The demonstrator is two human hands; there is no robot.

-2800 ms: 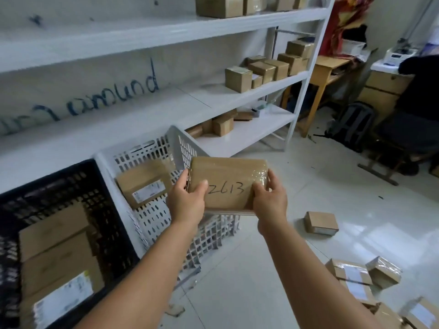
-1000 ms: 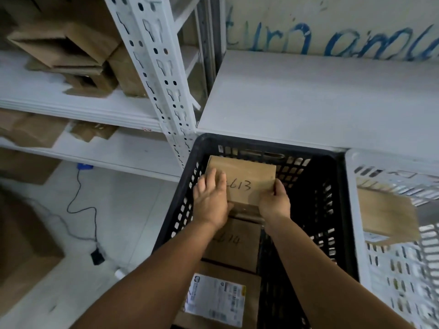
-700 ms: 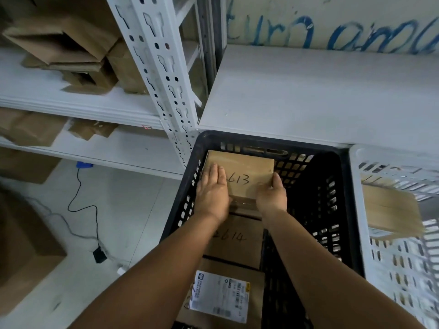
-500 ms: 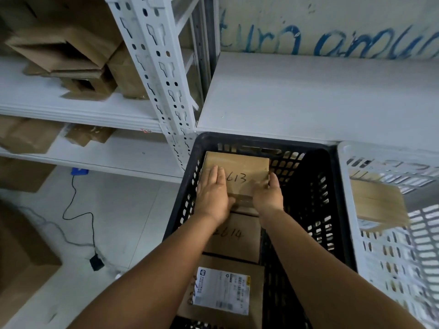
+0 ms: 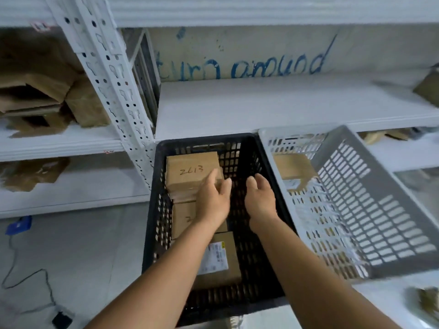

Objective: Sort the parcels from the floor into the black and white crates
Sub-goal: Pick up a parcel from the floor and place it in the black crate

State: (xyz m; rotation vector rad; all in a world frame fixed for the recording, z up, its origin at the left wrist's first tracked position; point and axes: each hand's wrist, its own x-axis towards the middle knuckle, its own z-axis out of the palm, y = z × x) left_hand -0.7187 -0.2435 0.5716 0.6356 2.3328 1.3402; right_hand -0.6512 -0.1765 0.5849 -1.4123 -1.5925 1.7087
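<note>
white shelving behind, black crate (image 5: 263, 167), left hand (image 5: 212, 201) loose over parcel (image 5: 190, 173), right hand (image 5: 260, 201) empty, relaxed

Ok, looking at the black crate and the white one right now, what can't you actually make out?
Head view only:
- Second parcel in the black crate: its writing is hidden by the left hand.
- Parcel in the white crate: its label is blurred behind the mesh.
- Object at bottom right: blurred and cut by the edge.

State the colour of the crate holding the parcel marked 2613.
Black plastic lattice crate, clearest in the head view.
</note>
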